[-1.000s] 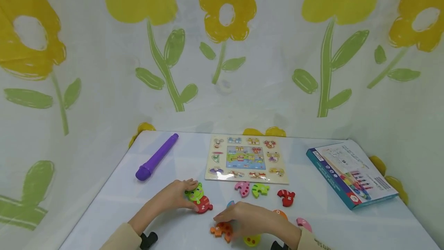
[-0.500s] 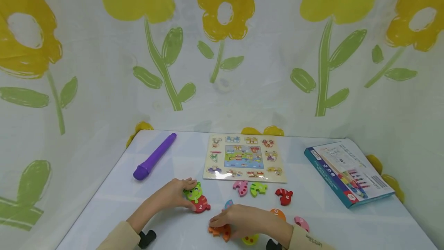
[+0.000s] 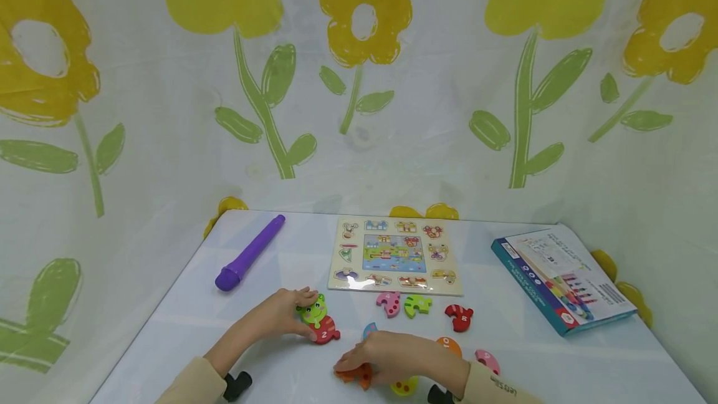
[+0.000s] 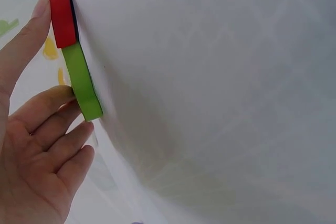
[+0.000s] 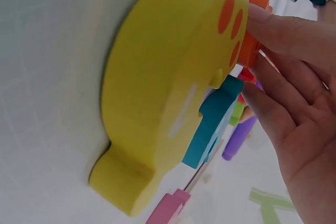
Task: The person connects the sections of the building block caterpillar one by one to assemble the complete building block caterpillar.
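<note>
On the near part of the table [image 3: 185, 304], the green piece [image 3: 313, 312] and red piece [image 3: 324, 333] are steadied by the relaxed fingers of the left hand [image 3: 280, 315]. To their right, the orange piece [image 3: 354, 375] is covered by the right hand [image 3: 387, 354], straight fingers pressing. Neighbouring yellow piece [image 3: 405, 386] could be knocked aside by a slide.

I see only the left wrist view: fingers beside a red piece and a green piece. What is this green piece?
Observer: The head view shows the green wooden frog-face puzzle piece joined to the red numbered puzzle piece.
Operator: Where is my other hand?
Observer: The right hand lies over the orange wooden puzzle piece.
Operator: Is anything near it?
Observer: The right wrist view shows a yellow round wooden piece with orange dots beside its fingers.
</note>
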`<action>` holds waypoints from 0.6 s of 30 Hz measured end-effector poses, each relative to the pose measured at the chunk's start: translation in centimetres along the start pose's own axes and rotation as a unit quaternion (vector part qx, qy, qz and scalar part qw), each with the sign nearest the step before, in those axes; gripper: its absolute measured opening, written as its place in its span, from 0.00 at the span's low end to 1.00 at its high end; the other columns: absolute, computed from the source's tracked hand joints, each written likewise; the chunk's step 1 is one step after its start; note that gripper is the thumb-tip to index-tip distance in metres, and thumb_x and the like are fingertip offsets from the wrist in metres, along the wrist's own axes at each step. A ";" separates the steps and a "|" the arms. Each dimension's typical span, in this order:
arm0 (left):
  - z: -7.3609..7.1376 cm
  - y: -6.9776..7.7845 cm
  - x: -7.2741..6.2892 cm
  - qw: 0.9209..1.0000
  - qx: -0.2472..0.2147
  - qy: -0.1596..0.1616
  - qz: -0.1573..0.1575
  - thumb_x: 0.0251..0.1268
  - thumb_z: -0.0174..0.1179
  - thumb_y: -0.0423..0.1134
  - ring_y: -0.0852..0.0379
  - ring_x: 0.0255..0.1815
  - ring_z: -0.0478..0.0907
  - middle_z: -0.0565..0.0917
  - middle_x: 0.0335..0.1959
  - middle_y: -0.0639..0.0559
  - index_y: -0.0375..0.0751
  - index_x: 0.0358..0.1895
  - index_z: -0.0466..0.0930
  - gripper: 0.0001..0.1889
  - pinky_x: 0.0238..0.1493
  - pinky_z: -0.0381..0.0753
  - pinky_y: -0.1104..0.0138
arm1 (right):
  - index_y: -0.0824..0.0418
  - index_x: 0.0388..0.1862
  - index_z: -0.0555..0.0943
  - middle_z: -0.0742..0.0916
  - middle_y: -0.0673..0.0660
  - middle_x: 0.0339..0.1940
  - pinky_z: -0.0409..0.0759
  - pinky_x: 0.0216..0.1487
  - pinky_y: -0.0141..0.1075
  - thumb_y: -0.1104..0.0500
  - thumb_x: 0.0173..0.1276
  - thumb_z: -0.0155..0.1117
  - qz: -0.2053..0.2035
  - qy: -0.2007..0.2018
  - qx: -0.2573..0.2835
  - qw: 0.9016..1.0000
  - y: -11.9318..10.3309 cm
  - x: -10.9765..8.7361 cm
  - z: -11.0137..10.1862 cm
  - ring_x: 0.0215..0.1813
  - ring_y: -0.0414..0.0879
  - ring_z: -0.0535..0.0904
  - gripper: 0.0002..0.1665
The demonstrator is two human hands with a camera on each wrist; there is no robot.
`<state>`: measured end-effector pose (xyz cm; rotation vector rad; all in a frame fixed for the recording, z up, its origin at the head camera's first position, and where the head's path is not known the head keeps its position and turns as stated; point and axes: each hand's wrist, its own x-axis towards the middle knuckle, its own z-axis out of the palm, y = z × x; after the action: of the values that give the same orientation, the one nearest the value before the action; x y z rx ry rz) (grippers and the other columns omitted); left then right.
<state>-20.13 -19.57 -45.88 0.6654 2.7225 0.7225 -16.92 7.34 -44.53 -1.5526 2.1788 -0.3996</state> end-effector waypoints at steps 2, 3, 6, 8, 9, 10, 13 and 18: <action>0.1 -0.1 0.0 1.000 -0.003 0.002 0.001 0.40 0.75 0.58 0.40 0.68 0.66 0.73 0.65 0.40 0.38 0.62 0.75 0.43 0.65 0.65 0.44 | 0.53 0.63 0.78 0.81 0.41 0.58 0.73 0.57 0.23 0.64 0.61 0.71 -0.001 0.005 0.003 1.000 0.1 0.1 0.1 0.60 0.32 0.75 0.30; 0.1 -0.1 0.0 1.000 -0.004 0.002 0.000 0.40 0.75 0.58 0.39 0.68 0.66 0.73 0.65 0.40 0.38 0.62 0.75 0.43 0.65 0.65 0.44 | 0.53 0.63 0.78 0.82 0.41 0.58 0.73 0.57 0.23 0.64 0.61 0.71 -0.002 0.008 0.003 1.000 0.2 0.1 0.2 0.59 0.32 0.75 0.30; 0.2 -0.2 0.0 1.000 -0.008 0.001 -0.007 0.39 0.75 0.58 0.38 0.68 0.66 0.72 0.65 0.39 0.38 0.63 0.75 0.44 0.65 0.65 0.43 | 0.54 0.63 0.78 0.82 0.41 0.57 0.73 0.55 0.22 0.62 0.62 0.71 -0.007 0.024 0.001 1.000 0.3 0.1 0.2 0.57 0.31 0.76 0.29; 0.3 -0.3 -0.1 1.000 -0.010 0.001 -0.010 0.40 0.75 0.57 0.38 0.68 0.66 0.71 0.65 0.38 0.38 0.63 0.75 0.44 0.65 0.65 0.43 | 0.55 0.62 0.79 0.83 0.42 0.56 0.73 0.55 0.20 0.61 0.62 0.71 -0.009 0.037 0.001 0.999 0.4 0.1 0.2 0.56 0.31 0.77 0.28; 0.3 -0.3 -0.1 1.000 -0.011 0.001 -0.011 0.40 0.75 0.57 0.38 0.68 0.66 0.71 0.66 0.38 0.38 0.63 0.75 0.44 0.65 0.65 0.42 | 0.56 0.62 0.79 0.83 0.42 0.56 0.73 0.54 0.20 0.60 0.62 0.71 -0.010 0.045 0.001 0.999 0.4 0.1 0.1 0.56 0.31 0.77 0.28; 0.3 -0.3 -0.1 1.000 -0.011 0.001 -0.012 0.40 0.75 0.58 0.37 0.68 0.66 0.71 0.66 0.38 0.39 0.63 0.75 0.44 0.65 0.65 0.42 | 0.56 0.61 0.79 0.83 0.43 0.56 0.73 0.54 0.19 0.60 0.61 0.71 -0.008 0.050 0.004 0.999 0.5 0.1 0.0 0.56 0.31 0.78 0.28; 0.2 -0.2 -0.1 1.000 -0.009 0.002 -0.014 0.39 0.75 0.58 0.37 0.67 0.66 0.72 0.65 0.38 0.39 0.63 0.75 0.44 0.64 0.65 0.42 | 0.57 0.61 0.79 0.84 0.44 0.56 0.74 0.53 0.20 0.60 0.60 0.72 0.000 0.061 0.016 0.998 0.5 -0.1 -0.3 0.56 0.32 0.78 0.28; 0.2 -0.1 -0.1 1.000 -0.013 0.003 -0.020 0.39 0.75 0.58 0.37 0.68 0.65 0.72 0.65 0.38 0.39 0.63 0.75 0.44 0.65 0.65 0.42 | 0.57 0.62 0.79 0.83 0.45 0.57 0.75 0.55 0.23 0.61 0.60 0.73 0.015 0.064 0.029 0.997 0.2 -0.2 -0.8 0.59 0.35 0.77 0.29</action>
<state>-20.04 -19.60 -46.04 0.6009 2.7183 0.7507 -17.44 7.61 -43.95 -1.4995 2.2635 -0.5616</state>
